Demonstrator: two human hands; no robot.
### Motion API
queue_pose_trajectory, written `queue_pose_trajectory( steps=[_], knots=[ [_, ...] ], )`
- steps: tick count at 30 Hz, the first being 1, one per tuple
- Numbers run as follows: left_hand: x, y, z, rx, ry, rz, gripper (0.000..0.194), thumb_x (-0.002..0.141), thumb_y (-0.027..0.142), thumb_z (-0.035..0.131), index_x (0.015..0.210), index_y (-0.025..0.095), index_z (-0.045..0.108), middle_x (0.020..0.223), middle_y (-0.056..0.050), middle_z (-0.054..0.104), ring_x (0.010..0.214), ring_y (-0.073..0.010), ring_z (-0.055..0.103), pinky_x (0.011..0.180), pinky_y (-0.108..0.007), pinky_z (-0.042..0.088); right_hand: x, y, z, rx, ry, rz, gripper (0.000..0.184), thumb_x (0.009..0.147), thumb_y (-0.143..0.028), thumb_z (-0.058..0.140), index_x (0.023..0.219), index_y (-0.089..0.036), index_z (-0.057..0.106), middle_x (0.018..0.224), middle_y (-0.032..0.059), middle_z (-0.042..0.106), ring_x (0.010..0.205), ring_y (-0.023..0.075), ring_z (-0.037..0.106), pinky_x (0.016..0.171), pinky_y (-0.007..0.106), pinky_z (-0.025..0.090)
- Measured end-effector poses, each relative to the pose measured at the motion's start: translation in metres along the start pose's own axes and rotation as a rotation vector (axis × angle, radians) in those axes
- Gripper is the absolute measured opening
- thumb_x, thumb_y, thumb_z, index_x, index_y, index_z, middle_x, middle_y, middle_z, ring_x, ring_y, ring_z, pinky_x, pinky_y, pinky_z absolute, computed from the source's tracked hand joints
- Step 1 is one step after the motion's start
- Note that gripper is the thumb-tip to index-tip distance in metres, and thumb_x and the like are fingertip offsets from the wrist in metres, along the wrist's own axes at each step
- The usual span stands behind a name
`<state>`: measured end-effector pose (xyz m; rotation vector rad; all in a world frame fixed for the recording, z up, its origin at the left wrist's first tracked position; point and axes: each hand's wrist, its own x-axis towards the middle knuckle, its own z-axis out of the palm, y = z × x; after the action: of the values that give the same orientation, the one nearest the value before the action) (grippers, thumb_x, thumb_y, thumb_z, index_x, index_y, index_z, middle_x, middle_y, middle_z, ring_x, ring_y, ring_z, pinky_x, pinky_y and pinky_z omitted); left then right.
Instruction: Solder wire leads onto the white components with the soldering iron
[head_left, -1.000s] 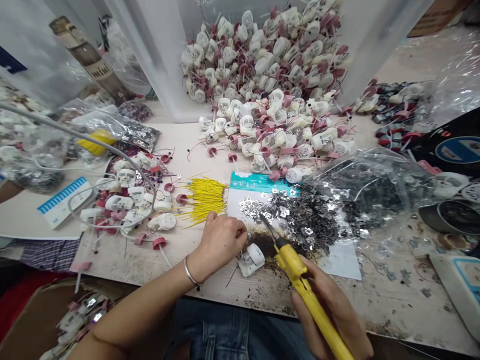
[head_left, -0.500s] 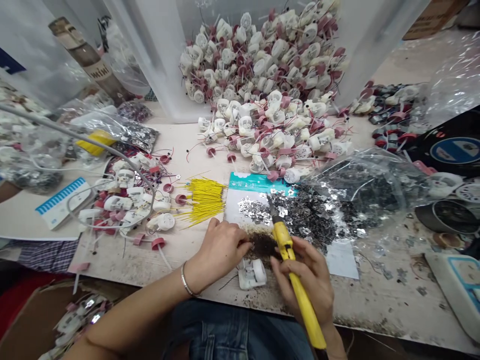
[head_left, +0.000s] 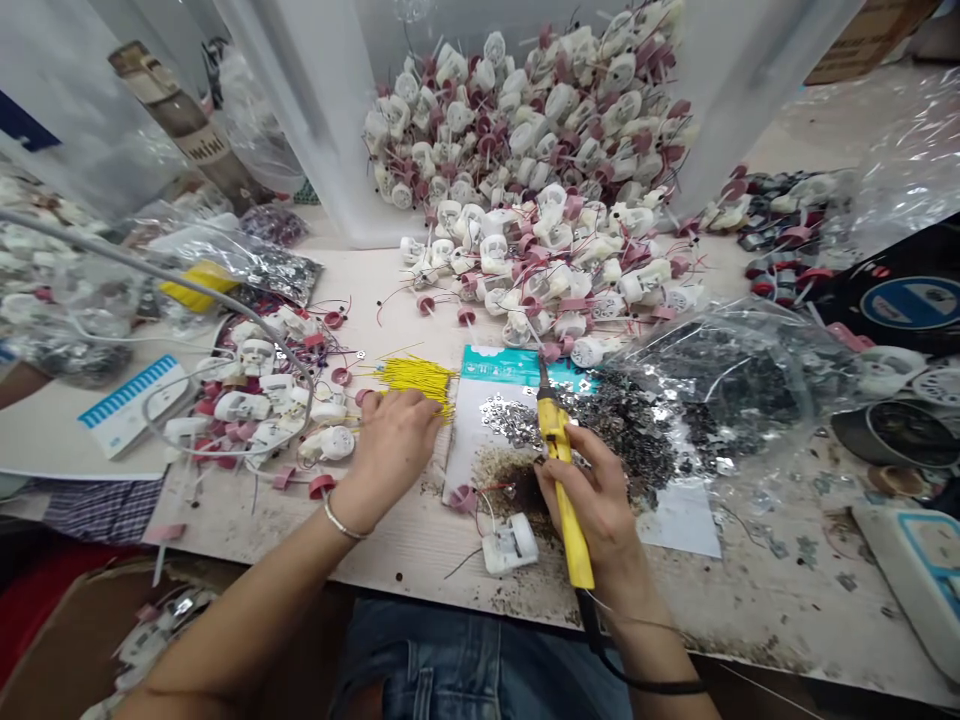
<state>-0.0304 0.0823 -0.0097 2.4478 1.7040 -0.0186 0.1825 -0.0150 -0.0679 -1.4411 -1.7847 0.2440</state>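
Observation:
In my right hand (head_left: 592, 485) is a yellow soldering iron (head_left: 564, 480), its dark tip pointing away over the small metal plates (head_left: 510, 415). My left hand (head_left: 401, 435) reaches onto a bundle of thin yellow wires (head_left: 416, 375), fingers bent down and closed on the near end; the fingertips are partly hidden. Between the hands, near the table edge, lies a white plastic motor housing (head_left: 511, 543) with thin wires. A pink round cap (head_left: 463, 498) rests just behind it. Beneath the iron is a dark brown, crumbly patch (head_left: 525, 482).
Behind, a large translucent bin (head_left: 330, 190) holds many white and pink parts, with more heaped in front (head_left: 540, 260). Another pile of parts (head_left: 255, 385) sits left under a grey cable (head_left: 187, 265). A clear bag (head_left: 750, 370) of metal plates lies right. A white-and-blue box (head_left: 911, 590) stands at far right.
My left hand has moved left and away from me, from beside the white housing onto the yellow wires. The soldering iron has shifted slightly left and stands more upright in view.

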Motion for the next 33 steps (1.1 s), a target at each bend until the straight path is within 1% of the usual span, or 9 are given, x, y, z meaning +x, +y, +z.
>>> queue_pose_trajectory(
  steps=[5,10,13,15,18,20,26,29,33],
  knots=[
    [0.007,-0.016,0.008,-0.038,0.051,0.005,0.020,0.091,0.021,0.051,0.084,0.018,0.070,0.092,-0.008,0.068,0.091,-0.0247,0.055,0.082,-0.041,0.031,-0.002,-0.008,-0.005,-0.033,0.181,-0.062,0.024,0.082,-0.007,0.060,0.100,-0.023,0.062,0.134,0.0054,0.048,0.109,0.0195,0.062,0.083,0.030,0.060],
    [0.007,-0.018,0.008,-0.023,0.238,0.080,0.021,0.090,0.021,0.055,0.077,0.023,0.071,0.101,-0.006,0.068,0.103,-0.0262,0.050,0.089,-0.042,0.031,-0.031,-0.022,-0.026,-0.039,0.333,0.081,0.017,0.075,-0.006,0.068,0.082,-0.021,0.065,0.121,0.0018,0.061,0.093,0.0152,0.067,0.079,0.026,0.058],
    [0.005,-0.009,0.006,-0.020,0.278,0.142,0.022,0.092,0.020,0.051,0.081,0.022,0.070,0.114,-0.007,0.066,0.114,-0.0282,0.045,0.094,-0.045,0.028,-0.049,-0.027,-0.034,0.005,0.357,0.081,0.037,0.072,-0.007,0.071,0.104,-0.023,0.063,0.118,0.0025,0.065,0.095,0.0179,0.068,0.073,0.028,0.059],
    [0.003,0.004,0.005,-0.105,0.180,0.206,0.022,0.094,0.019,0.048,0.086,0.021,0.068,0.105,-0.007,0.069,0.106,-0.0248,0.052,0.095,-0.044,0.028,-0.057,-0.029,-0.035,0.013,0.361,0.096,0.046,0.074,-0.008,0.070,0.116,-0.023,0.060,0.118,0.0039,0.065,0.099,0.0211,0.067,0.072,0.032,0.061],
    [0.001,0.029,0.009,-0.273,-0.117,0.327,0.016,0.093,0.017,0.051,0.088,0.020,0.067,0.084,-0.002,0.070,0.084,-0.0176,0.059,0.089,-0.037,0.034,-0.065,-0.032,-0.037,0.004,0.364,0.172,0.043,0.078,-0.012,0.067,0.119,-0.022,0.060,0.117,0.0053,0.066,0.099,0.0238,0.068,0.074,0.035,0.062],
    [0.000,0.045,0.014,-0.328,-0.229,0.357,0.014,0.091,0.016,0.053,0.088,0.018,0.066,0.084,-0.002,0.070,0.081,-0.0168,0.061,0.084,-0.033,0.037,-0.068,-0.033,-0.038,0.018,0.380,0.198,0.044,0.079,-0.016,0.068,0.121,-0.022,0.058,0.116,0.0057,0.067,0.098,0.0247,0.069,0.071,0.034,0.062],
    [0.010,0.071,0.024,-0.262,-0.213,0.419,0.014,0.093,0.020,0.051,0.090,0.016,0.064,0.089,-0.006,0.068,0.088,-0.0206,0.061,0.080,-0.034,0.038,-0.071,-0.026,-0.041,0.027,0.383,0.185,0.049,0.076,-0.015,0.072,0.122,-0.022,0.058,0.116,0.0044,0.067,0.096,0.0248,0.069,0.075,0.034,0.062],
    [0.014,0.069,0.021,-0.148,-0.201,0.463,0.021,0.094,0.016,0.046,0.081,0.016,0.063,0.084,-0.005,0.067,0.083,-0.0197,0.059,0.076,-0.034,0.034,-0.070,-0.025,-0.040,0.048,0.351,0.186,0.050,0.076,-0.014,0.071,0.123,-0.022,0.057,0.117,0.0042,0.066,0.096,0.0240,0.069,0.075,0.033,0.062],
    [0.008,0.056,0.013,-0.141,-0.202,0.435,0.017,0.094,0.017,0.049,0.088,0.018,0.065,0.083,-0.004,0.068,0.081,-0.0190,0.059,0.076,-0.033,0.033,-0.069,-0.034,-0.041,0.079,0.321,0.194,0.049,0.077,-0.008,0.067,0.123,-0.023,0.058,0.121,0.0039,0.064,0.102,0.0223,0.067,0.081,0.031,0.059]
  ],
)
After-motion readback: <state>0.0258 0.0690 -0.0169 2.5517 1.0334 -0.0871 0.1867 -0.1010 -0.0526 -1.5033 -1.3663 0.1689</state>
